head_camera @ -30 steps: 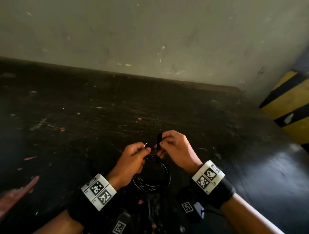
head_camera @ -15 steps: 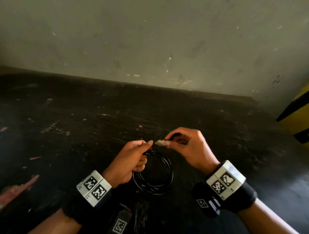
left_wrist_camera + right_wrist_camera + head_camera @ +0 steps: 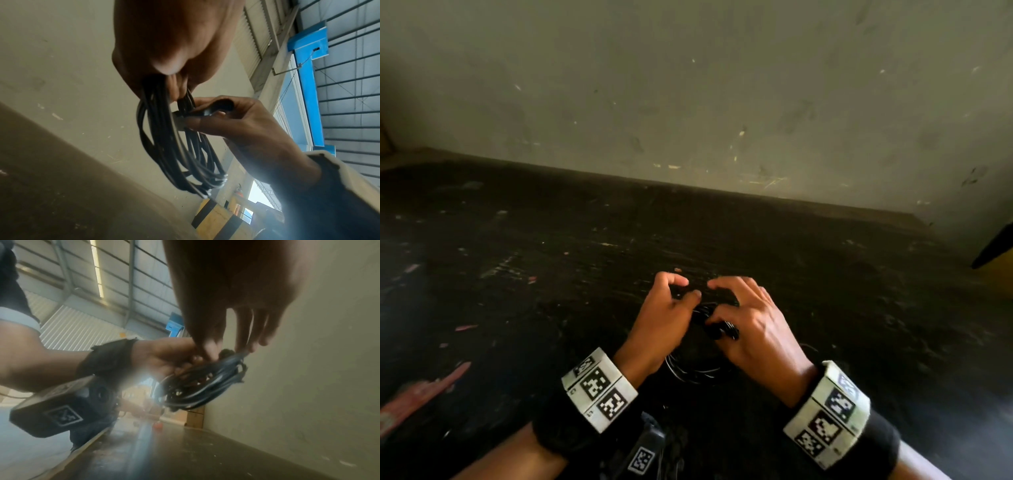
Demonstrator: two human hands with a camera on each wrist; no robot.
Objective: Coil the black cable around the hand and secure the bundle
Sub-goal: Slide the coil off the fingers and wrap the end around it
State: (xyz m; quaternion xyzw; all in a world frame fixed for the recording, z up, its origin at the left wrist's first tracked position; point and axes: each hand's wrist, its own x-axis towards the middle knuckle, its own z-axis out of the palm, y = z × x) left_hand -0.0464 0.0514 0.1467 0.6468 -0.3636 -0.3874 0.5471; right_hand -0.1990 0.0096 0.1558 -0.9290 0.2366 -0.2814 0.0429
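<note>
The left hand (image 3: 664,318) grips the top of the coil (image 3: 174,146), fingers curled round the gathered loops, likely to keep them from springing apart; the rest hangs below those fingers, above the dark surface (image 3: 551,274). The right hand (image 3: 750,322) pinches a black strap (image 3: 207,112) just beside the left fingers, where the loops bunch tightest. Coiling looks finished. I judge the strap is being wrapped round the bundle; whether it is fastened cannot be told.
</note>
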